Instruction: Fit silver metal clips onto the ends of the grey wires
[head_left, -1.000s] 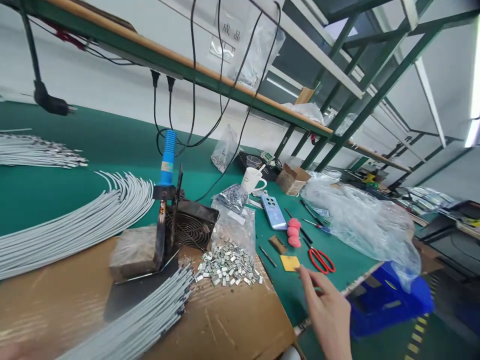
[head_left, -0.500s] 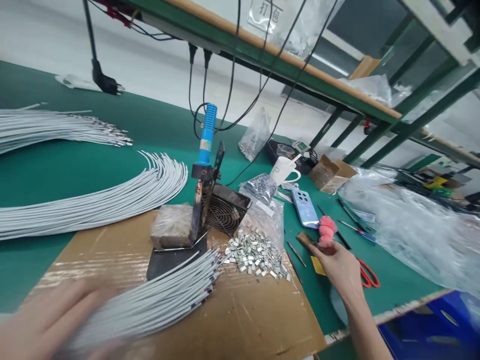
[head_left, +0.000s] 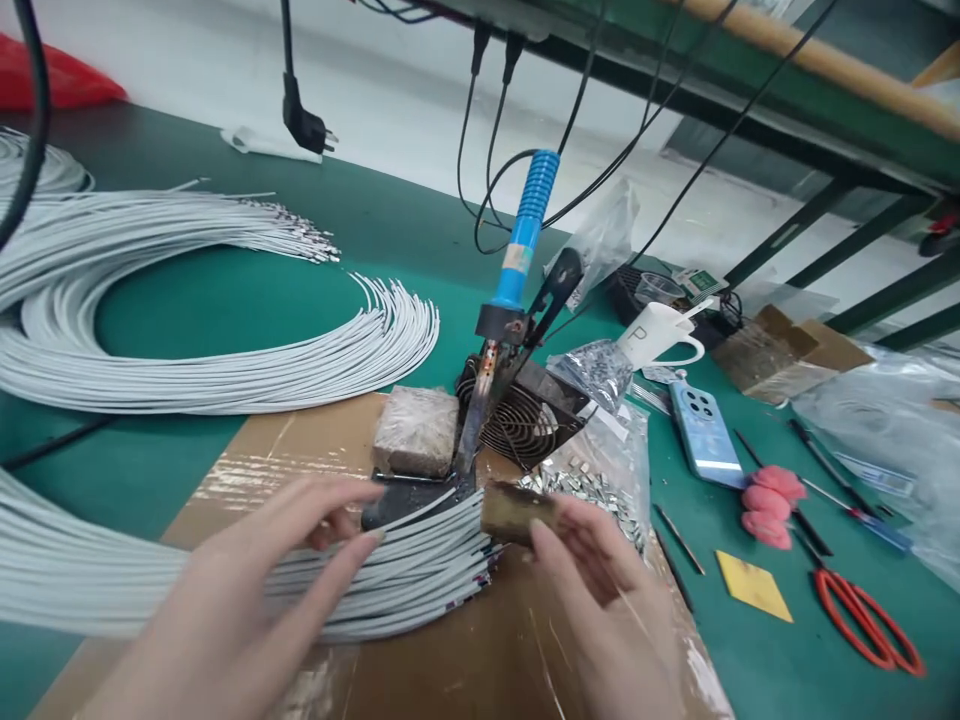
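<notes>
A small dark-brown block point(head_left: 514, 512) is pinched between the thumb and fingers of my right hand point(head_left: 611, 600), at the tips of a bundle of white cables point(head_left: 420, 570). My left hand point(head_left: 255, 590) hovers over that bundle with thumb and fingers apart, holding nothing; whether it touches the cables I cannot tell. Just behind them a soldering iron point(head_left: 529, 225) with a blue handle leans upright in a stand, tip down beside a plastic-wrapped block point(head_left: 416, 430). Small silvery metal parts point(head_left: 592, 490) lie partly hidden behind my right hand.
More white cable coils point(head_left: 225, 385) lie at the left. A small fan point(head_left: 521, 425) stands behind the iron. To the right are a white mug point(head_left: 656, 335), a blue phone point(head_left: 705, 430), a yellow pad point(head_left: 754, 585) and red-handled scissors point(head_left: 862, 620). Cardboard point(head_left: 450, 670) covers the bench.
My right hand has brought the brown block from the right side of the bench to the cable tips. My left hand has moved forward along the bundle. The view has swung left.
</notes>
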